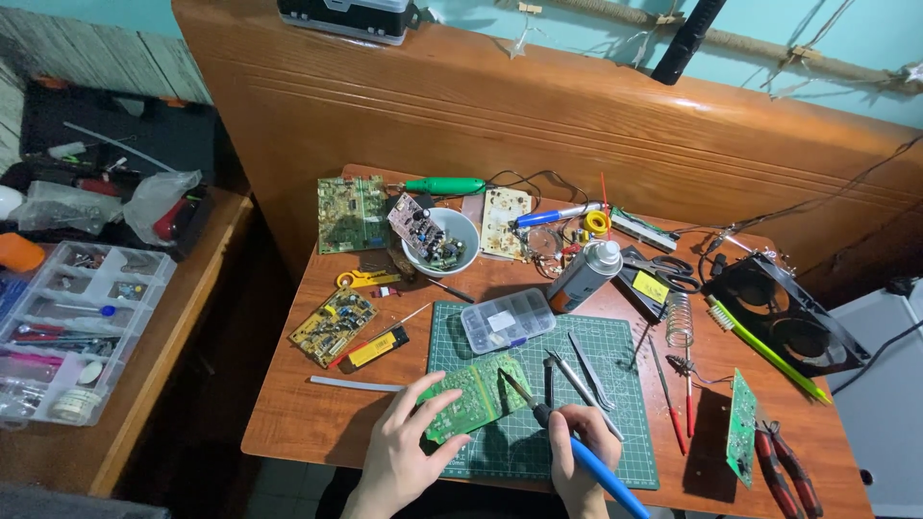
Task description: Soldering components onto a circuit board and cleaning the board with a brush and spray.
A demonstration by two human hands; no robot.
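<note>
Far left there's a clear plastic organiser tray point(82, 322) full of small parts on a side bench; on the wooden worktop point(288, 423) itself a yellow circuit board point(333, 325) lies near the left edge, with a white bowl point(444, 240) of board scraps further back; in front, on the green cutting mat point(615, 384), the left hand point(402, 452) has its fingers spread and pressed around the near-left corner of a green circuit board point(476, 394), pinning it on the mat, so it's open-ish but gripping the board's edge; the right hand point(582, 452) is closed around the blue handle of a soldering iron point(567, 437), tip resting on the board's right edge; a small clear parts box point(507, 319) sits at the mat's top, tweezers point(588, 370) lie just right of the iron's tip; a spray can point(585, 275) lies tilted behind; further right a coiled iron stand point(680, 322), another green board point(740, 423) standing on edge, red-handled pliers point(784, 471), and a black fan point(784, 312) at the far right.
</note>
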